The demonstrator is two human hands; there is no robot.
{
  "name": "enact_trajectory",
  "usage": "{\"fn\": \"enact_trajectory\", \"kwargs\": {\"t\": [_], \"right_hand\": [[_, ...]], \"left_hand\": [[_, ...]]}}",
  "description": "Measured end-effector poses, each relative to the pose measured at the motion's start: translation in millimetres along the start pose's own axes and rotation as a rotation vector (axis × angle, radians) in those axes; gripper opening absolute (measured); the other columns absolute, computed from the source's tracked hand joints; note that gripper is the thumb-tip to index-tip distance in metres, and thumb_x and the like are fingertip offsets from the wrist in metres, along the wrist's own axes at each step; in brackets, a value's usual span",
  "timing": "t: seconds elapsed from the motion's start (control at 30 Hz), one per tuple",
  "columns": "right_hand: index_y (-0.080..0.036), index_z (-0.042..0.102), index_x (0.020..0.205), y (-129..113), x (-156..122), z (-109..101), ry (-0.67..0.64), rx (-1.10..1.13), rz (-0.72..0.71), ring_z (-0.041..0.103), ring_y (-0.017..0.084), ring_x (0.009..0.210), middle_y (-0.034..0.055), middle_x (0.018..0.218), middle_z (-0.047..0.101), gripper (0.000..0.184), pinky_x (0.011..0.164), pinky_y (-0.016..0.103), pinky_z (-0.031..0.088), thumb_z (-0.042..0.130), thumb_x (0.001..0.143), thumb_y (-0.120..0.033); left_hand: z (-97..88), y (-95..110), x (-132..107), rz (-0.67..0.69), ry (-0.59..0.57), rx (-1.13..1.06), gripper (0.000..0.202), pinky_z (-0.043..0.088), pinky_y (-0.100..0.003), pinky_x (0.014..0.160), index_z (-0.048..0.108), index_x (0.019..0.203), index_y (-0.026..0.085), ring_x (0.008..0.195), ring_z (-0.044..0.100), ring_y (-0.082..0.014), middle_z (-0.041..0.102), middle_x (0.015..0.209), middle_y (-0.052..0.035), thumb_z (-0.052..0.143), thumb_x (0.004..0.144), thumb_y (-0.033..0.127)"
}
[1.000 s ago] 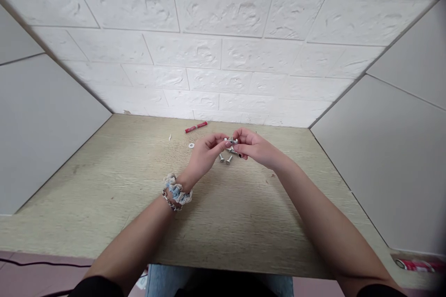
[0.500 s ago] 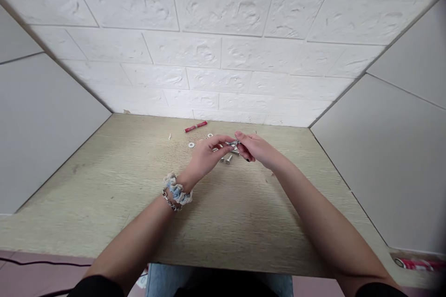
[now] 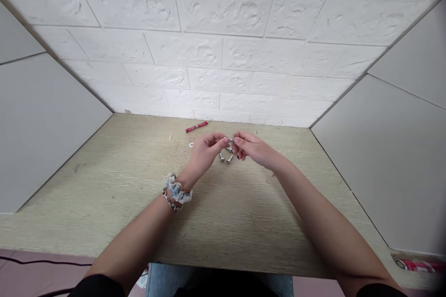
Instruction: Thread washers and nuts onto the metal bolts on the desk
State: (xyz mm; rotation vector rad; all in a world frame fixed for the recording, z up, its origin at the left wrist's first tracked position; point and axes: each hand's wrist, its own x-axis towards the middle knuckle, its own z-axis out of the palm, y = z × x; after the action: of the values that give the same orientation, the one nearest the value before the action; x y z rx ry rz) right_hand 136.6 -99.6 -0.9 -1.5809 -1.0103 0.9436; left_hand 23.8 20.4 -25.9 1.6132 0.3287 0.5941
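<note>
Above the pale wooden tabletop, my left hand (image 3: pixel 205 152) and my right hand (image 3: pixel 253 148) meet fingertip to fingertip. A small silver bolt (image 3: pixel 231 140) is pinched between them, mostly hidden by the fingers. Left thumb and forefinger grip one end of it; right thumb and forefinger close on the other. Whether a washer or nut is on it, I cannot make out. Just below the fingers lie loose bolts, one bolt (image 3: pixel 222 158) on the left and another bolt (image 3: pixel 229 159) beside it. A flat washer (image 3: pixel 191 145) shows partly at the left hand's far side.
A red pen-like tube (image 3: pixel 196 126) lies near the white brick-pattern wall (image 3: pixel 223 51). A small white scrap (image 3: pixel 170 136) is left of it. Grey panels stand on both sides of the tabletop (image 3: pixel 139 167). Another red tube (image 3: pixel 418 265) lies at the lower right.
My right hand has shifted slightly left and its fingers have closed in, hiding more of the bolt. My left hand has turned a little, with its thumb raised onto the bolt.
</note>
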Motion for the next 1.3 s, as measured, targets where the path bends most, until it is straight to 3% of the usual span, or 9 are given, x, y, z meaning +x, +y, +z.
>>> {"fn": "enact_trajectory", "kwargs": {"t": [0.13, 0.3, 0.4, 0.5, 0.57, 0.67, 0.97, 1.13, 1.3], "right_hand": [[-0.019, 0.043, 0.087, 1, 1, 0, 0.006, 0.039, -0.042, 0.048, 0.009, 0.059, -0.0022, 0.071, 0.052, 0.01, 0.058, 0.025, 0.041, 0.047, 0.082, -0.026], [-0.021, 0.042, 0.087, 2, 2, -1, 0.064, 0.093, -0.045, 0.051, 0.009, 0.061, -0.0038, 0.071, 0.054, 0.02, 0.061, 0.025, 0.043, 0.052, 0.072, -0.014], [-0.021, 0.044, 0.085, 5, 4, -2, 0.062, 0.108, 0.059, 0.053, 0.011, 0.057, -0.001, 0.072, 0.057, 0.014, 0.056, 0.025, 0.042, 0.051, 0.079, -0.032], [-0.018, 0.046, 0.067, 8, 6, -4, 0.082, 0.073, 0.119, 0.049, 0.011, 0.049, 0.0025, 0.057, 0.055, 0.046, 0.05, 0.026, 0.039, 0.034, 0.083, -0.06], [-0.018, 0.043, 0.055, 8, 6, -4, 0.105, 0.034, 0.126, 0.045, 0.011, 0.043, 0.0021, 0.047, 0.048, 0.058, 0.048, 0.026, 0.037, 0.028, 0.08, -0.068], [-0.018, 0.039, 0.049, 7, 5, -4, 0.113, 0.023, 0.117, 0.042, 0.01, 0.04, 0.0003, 0.041, 0.043, 0.061, 0.047, 0.026, 0.036, 0.031, 0.077, -0.072], [-0.017, 0.048, 0.063, 5, 2, -8, 0.047, -0.005, 0.04, 0.046, 0.01, 0.052, 0.0003, 0.057, 0.05, 0.047, 0.053, 0.025, 0.039, 0.041, 0.082, -0.058], [-0.017, 0.05, 0.077, 3, 2, -8, 0.039, -0.003, 0.027, 0.049, 0.009, 0.06, 0.001, 0.072, 0.056, 0.031, 0.06, 0.025, 0.041, 0.045, 0.084, -0.046], [-0.017, 0.049, 0.078, 3, 3, -6, 0.083, 0.055, 0.03, 0.05, 0.009, 0.058, -0.0007, 0.069, 0.054, 0.025, 0.06, 0.025, 0.041, 0.045, 0.085, -0.041]], "left_hand": [[1.2, 1, 1, -0.034, -0.014, -0.098, 0.023, 0.044, -0.023, 0.056, 0.061, 0.08, 0.016, 0.061, 0.058, -0.0102, 0.065, 0.07, -0.0007, 0.065, 0.071, 0.036], [3.1, 1, 0, -0.031, -0.028, -0.114, 0.023, 0.044, -0.023, 0.059, 0.06, 0.085, 0.015, 0.066, 0.059, -0.0107, 0.065, 0.075, -0.0023, 0.067, 0.07, 0.032], [3.1, -2, 0, 0.008, -0.042, -0.062, 0.025, 0.043, -0.023, 0.06, 0.061, 0.087, 0.015, 0.066, 0.057, -0.0106, 0.063, 0.072, -0.0015, 0.068, 0.069, 0.031], [2.4, -6, 0, 0.054, -0.04, 0.043, 0.024, 0.042, -0.023, 0.059, 0.063, 0.087, 0.016, 0.064, 0.054, -0.0101, 0.06, 0.071, -0.001, 0.068, 0.069, 0.03], [2.0, -8, 0, 0.07, -0.046, 0.088, 0.023, 0.042, -0.023, 0.058, 0.064, 0.088, 0.017, 0.063, 0.052, -0.0098, 0.06, 0.072, -0.0011, 0.068, 0.069, 0.03], [2.0, -10, 0, 0.074, -0.062, 0.113, 0.022, 0.04, -0.022, 0.056, 0.065, 0.088, 0.018, 0.06, 0.05, -0.009, 0.059, 0.07, -0.0006, 0.067, 0.07, 0.03], [1.6, -11, -1, 0.14, 0.003, 0.242, 0.025, 0.039, -0.022, 0.055, 0.066, 0.091, 0.019, 0.057, 0.049, -0.009, 0.06, 0.069, -0.0003, 0.064, 0.072, 0.037], [0.9, -9, 1, 0.067, 0.03, 0.08, 0.029, 0.039, -0.022, 0.056, 0.063, 0.092, 0.016, 0.061, 0.051, -0.0093, 0.061, 0.073, -0.0015, 0.066, 0.071, 0.035], [2.8, 1, 2, -0.009, 0.026, -0.114, 0.026, 0.037, -0.019, 0.053, 0.058, 0.086, 0.014, 0.059, 0.05, -0.0076, 0.059, 0.068, 0.0005, 0.067, 0.069, 0.033]]}}
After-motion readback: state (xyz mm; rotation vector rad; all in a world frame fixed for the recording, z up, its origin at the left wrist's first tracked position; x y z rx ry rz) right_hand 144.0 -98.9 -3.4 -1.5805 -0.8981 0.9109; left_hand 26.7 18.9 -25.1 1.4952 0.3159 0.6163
